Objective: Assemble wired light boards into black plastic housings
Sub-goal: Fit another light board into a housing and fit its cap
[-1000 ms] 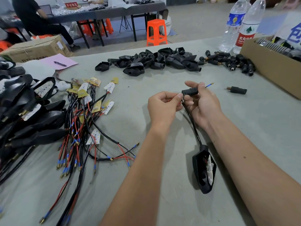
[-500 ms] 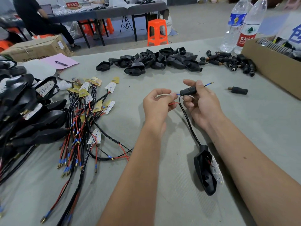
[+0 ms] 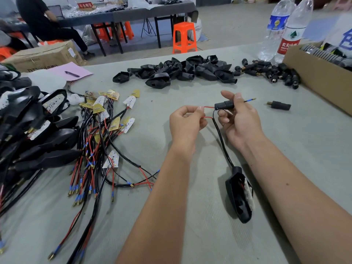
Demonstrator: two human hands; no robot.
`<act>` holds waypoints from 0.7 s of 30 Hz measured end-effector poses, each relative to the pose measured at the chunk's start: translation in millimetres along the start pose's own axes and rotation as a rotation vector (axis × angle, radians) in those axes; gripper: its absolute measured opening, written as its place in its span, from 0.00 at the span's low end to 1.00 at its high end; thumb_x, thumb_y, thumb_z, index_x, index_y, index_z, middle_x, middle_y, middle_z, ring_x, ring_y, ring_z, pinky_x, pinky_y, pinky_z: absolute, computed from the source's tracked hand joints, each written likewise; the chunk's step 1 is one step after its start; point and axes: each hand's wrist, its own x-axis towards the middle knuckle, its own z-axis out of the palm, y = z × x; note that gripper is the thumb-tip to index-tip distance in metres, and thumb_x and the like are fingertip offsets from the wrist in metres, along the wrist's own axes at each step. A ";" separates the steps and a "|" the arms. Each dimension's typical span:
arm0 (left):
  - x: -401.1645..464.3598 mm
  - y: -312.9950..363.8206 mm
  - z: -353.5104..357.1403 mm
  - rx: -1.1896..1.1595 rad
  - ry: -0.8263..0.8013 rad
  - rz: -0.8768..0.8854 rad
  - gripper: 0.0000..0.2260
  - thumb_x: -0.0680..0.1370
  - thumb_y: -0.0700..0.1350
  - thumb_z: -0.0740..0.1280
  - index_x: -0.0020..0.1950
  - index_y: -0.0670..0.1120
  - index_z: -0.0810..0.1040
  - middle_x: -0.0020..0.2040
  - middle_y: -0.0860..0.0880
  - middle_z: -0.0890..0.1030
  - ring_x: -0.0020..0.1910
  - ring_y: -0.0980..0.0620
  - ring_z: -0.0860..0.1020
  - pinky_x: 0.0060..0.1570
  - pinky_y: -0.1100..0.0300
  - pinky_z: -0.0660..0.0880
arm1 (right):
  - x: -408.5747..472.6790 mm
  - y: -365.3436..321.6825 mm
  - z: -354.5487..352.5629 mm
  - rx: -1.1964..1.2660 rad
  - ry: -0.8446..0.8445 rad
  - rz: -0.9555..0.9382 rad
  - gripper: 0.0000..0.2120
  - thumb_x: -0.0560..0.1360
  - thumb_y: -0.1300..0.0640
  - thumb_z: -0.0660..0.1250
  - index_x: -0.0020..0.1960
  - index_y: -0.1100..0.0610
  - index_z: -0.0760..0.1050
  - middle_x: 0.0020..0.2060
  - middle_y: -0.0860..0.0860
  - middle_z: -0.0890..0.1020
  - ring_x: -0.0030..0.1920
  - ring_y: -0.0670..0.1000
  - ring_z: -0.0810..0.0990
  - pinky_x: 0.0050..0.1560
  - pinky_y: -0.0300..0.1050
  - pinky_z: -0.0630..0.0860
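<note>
My right hand (image 3: 238, 121) grips a small black sleeve (image 3: 224, 105) with a blue-tipped wire (image 3: 250, 100) sticking out of its right end. My left hand (image 3: 185, 123) pinches a red wire (image 3: 208, 107) that runs into the sleeve's left end. A black cable (image 3: 222, 141) drops from the sleeve to a black housing (image 3: 238, 199) lying on the table, with a white light board (image 3: 249, 193) partly in it. Loose wired light boards (image 3: 106, 130) lie in a tangle at the left. Empty black housings (image 3: 177, 71) are heaped at the back.
Finished housings (image 3: 24, 130) are stacked at the far left. Black sleeves (image 3: 272, 72) lie heaped by a cardboard box (image 3: 316, 77) at the right, one sleeve (image 3: 281, 105) apart. Two water bottles (image 3: 282, 29) stand behind. A pink paper with a pen (image 3: 71, 72) lies far left.
My left hand has moved left, away from the sleeve, drawing out a loop of red wire. The housing on the table has shifted a little; the right hand holds still.
</note>
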 end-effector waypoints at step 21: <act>-1.4 -4.1 1.8 0.355 -0.066 0.254 0.04 0.77 0.41 0.74 0.43 0.44 0.87 0.28 0.56 0.79 0.28 0.59 0.77 0.37 0.59 0.82 | 0.5 -0.7 -0.1 -0.033 0.025 -0.023 0.16 0.84 0.50 0.65 0.46 0.61 0.82 0.32 0.53 0.81 0.27 0.47 0.75 0.27 0.36 0.70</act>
